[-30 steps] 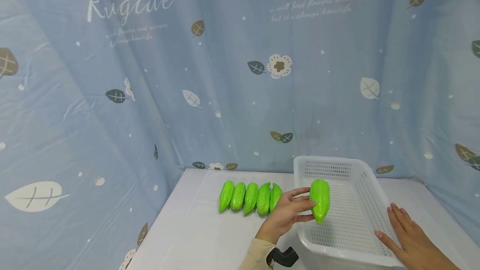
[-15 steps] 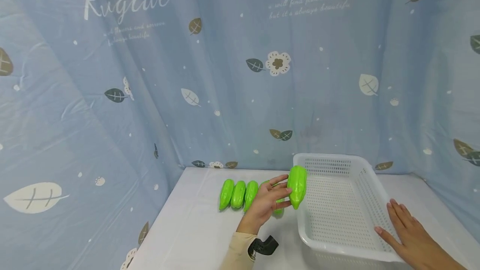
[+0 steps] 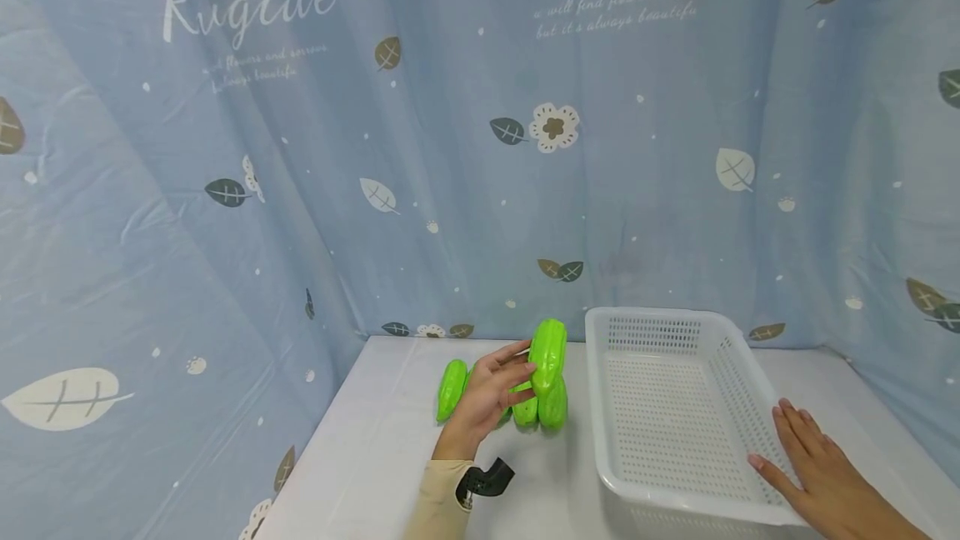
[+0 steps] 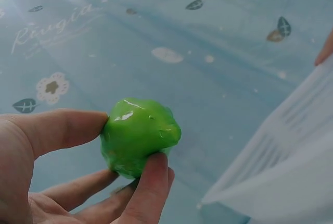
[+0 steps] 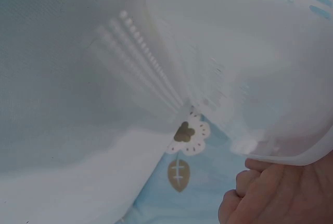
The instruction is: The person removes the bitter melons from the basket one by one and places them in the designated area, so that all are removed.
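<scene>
A glossy, ribbed green bitter melon (image 3: 548, 352) is pinched between the thumb and fingertips of my left hand (image 3: 483, 398), raised above the table. In the left wrist view the melon (image 4: 139, 136) is seen end-on, with its pointed tip towards the camera. Behind the hand, several similar melons lie in a row, among them a left one (image 3: 452, 390) and a right one (image 3: 552, 405); the hand partly hides the row. My right hand (image 3: 828, 473) rests with straight fingers at the right rim of a white perforated plastic basket (image 3: 596, 423). In the right wrist view its fingers (image 5: 260, 187) lie against the rim's outside.
The basket's floor (image 3: 675, 423) shows bare mesh. A white-covered table (image 3: 375, 457) carries everything. Blue patterned curtain (image 3: 450, 148) hangs behind and along the left side. A black wrist band (image 3: 483, 482) sits on my left forearm.
My left hand has moved left with the bitter melon, from over the basket to above the row of melons. The right hand stays at the basket's rim.
</scene>
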`<state>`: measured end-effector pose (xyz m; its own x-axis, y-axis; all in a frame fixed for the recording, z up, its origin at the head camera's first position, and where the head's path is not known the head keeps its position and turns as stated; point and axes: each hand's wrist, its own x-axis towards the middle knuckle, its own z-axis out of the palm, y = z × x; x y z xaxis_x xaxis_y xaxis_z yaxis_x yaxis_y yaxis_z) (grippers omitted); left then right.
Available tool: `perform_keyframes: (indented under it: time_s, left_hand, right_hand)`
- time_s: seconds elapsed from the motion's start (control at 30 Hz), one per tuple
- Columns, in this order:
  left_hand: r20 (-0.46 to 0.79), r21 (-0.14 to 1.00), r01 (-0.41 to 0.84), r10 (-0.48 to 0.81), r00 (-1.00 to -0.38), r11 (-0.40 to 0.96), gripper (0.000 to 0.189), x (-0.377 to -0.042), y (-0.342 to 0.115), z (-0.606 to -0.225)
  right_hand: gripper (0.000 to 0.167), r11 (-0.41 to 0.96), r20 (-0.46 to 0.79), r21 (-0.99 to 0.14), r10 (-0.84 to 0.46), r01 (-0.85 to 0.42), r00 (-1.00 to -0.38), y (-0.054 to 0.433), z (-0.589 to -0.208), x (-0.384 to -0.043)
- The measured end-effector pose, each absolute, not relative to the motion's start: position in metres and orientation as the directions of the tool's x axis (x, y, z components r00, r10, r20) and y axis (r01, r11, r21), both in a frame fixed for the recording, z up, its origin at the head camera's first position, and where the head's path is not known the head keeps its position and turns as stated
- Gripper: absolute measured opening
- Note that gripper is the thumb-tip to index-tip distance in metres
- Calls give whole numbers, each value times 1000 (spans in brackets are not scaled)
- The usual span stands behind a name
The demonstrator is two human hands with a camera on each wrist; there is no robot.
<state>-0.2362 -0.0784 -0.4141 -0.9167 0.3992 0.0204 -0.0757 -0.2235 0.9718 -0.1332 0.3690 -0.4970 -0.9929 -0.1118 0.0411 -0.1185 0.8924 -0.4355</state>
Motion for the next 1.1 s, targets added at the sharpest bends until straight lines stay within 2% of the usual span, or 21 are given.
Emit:
perform_keyframes:
  time_s: [1.1]
  left_hand:
    - [21, 982, -37, 305, -952, -184, 59, -237, -118, -407]
  right_hand:
    - [96, 900, 48, -420, -102, -113, -994, 367, -498, -133]
